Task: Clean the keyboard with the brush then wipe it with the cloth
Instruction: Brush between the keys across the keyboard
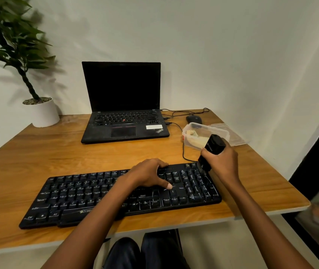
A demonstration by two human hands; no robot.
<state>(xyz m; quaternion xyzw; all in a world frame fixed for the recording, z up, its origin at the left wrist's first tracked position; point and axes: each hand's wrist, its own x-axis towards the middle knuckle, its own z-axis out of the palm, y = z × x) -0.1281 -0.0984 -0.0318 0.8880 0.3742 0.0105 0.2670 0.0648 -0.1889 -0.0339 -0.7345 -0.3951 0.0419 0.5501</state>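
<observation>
A black keyboard [73, 199] lies along the front of the wooden desk. My left hand [147, 174] rests on its right-middle part, fingers curved over the top edge and thumb on the keys near the arrow cluster. My right hand [221, 162] grips a black brush [213, 145] by its thick body. The brush's bristle end touches the number pad at the keyboard's top right corner. A pale cloth [197, 141] lies inside a clear plastic box [191, 127] just behind the brush.
An open black laptop [123, 121] stands at the back centre, with a mouse [193, 119] and cables to its right. A clear lid [232, 133] lies beside the box. A potted plant [42, 111] stands at the back left. The desk's right edge [282, 208] is close.
</observation>
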